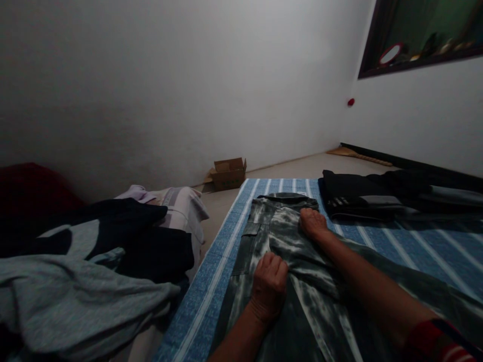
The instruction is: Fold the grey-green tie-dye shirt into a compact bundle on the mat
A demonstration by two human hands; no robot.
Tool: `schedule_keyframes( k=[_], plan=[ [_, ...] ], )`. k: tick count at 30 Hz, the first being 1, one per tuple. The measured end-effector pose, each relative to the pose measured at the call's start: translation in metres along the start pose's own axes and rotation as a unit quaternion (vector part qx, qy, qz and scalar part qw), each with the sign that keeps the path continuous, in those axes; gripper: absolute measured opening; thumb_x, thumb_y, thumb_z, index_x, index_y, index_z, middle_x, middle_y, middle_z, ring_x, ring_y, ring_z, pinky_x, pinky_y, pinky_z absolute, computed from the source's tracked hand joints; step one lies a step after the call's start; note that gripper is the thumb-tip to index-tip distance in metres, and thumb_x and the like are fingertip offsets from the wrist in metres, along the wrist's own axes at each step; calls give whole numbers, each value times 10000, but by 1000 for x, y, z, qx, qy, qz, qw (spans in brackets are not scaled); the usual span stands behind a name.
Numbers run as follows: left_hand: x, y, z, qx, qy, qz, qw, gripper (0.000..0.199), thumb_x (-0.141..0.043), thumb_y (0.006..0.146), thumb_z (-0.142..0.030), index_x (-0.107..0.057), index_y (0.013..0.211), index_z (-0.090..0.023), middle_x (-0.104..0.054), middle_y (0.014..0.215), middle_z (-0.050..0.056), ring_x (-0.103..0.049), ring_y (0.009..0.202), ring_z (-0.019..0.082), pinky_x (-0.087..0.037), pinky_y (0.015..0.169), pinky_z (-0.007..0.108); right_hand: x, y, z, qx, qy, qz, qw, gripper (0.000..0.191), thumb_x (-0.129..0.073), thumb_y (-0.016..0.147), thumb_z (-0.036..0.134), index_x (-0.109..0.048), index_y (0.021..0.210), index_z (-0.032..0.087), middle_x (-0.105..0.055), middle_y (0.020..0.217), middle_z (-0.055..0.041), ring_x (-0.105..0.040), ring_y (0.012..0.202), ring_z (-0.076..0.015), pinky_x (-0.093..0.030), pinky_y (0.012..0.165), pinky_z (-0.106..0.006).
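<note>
Dark green-grey trousers [290, 241] with pale tie-dye streaks lie spread over a blue striped cloth [222, 261], the waistband at the far end. My left hand [270, 281] is closed on the trousers near their middle, its fingers curled into the fabric. Farther up and to the right, my right hand [313, 221] is also closed, gripping the cloth of the trousers just below the waistband. Folds run through the fabric between and below the two hands.
Black folded clothes [358, 196] lie at the right on the striped cloth. At the left are a grey garment [75, 301] and dark clothes [154, 251] in a heap. An open cardboard box [228, 176] stands on the floor by the wall, and a broom [358, 154] lies farther right.
</note>
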State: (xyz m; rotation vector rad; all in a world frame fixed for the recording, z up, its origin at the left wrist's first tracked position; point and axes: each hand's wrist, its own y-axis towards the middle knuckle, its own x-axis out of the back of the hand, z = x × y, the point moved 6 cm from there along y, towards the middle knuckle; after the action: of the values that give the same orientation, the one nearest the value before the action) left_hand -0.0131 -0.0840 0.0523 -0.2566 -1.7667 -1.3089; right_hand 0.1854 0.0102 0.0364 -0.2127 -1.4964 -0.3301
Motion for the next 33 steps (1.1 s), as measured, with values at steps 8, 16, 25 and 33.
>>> schedule_keyframes(
  k=[8,16,25,33],
  plan=[
    [0,0,2,3,4,5,1000,272,-414,878,-61,-500,645,-170,-525,694,50,-462,726,192,-403,652,309,-1,0,0,-2,0,-7,1000,338,-303,916,98,-600,1077,105,-623,1081,-187,-612,998,-270,-462,751,-335],
    [0,2,3,16,6,22,1000,209,-436,844,-49,-516,700,-179,-549,734,55,-484,743,207,-444,646,322,34,-36,12,69,0,-60,996,227,-397,906,118,-613,970,145,-636,981,-117,-585,913,-217,-365,703,-287],
    [-2,1,4,2,-10,5,1000,225,-429,770,-10,-528,890,-173,-598,1090,117,-512,1102,260,-488,914,405,26,-174,26,270,79,-237,930,165,-537,767,47,-566,719,202,-537,680,-12,-460,633,-160,-251,589,-292],
    [-11,7,7,8,0,109,994,185,-458,729,-45,-495,837,-191,-604,919,91,-565,947,245,-482,871,403,8,-176,13,212,35,-195,957,182,-548,779,26,-592,761,202,-560,750,-21,-495,695,-172,-280,609,-286]
  ],
)
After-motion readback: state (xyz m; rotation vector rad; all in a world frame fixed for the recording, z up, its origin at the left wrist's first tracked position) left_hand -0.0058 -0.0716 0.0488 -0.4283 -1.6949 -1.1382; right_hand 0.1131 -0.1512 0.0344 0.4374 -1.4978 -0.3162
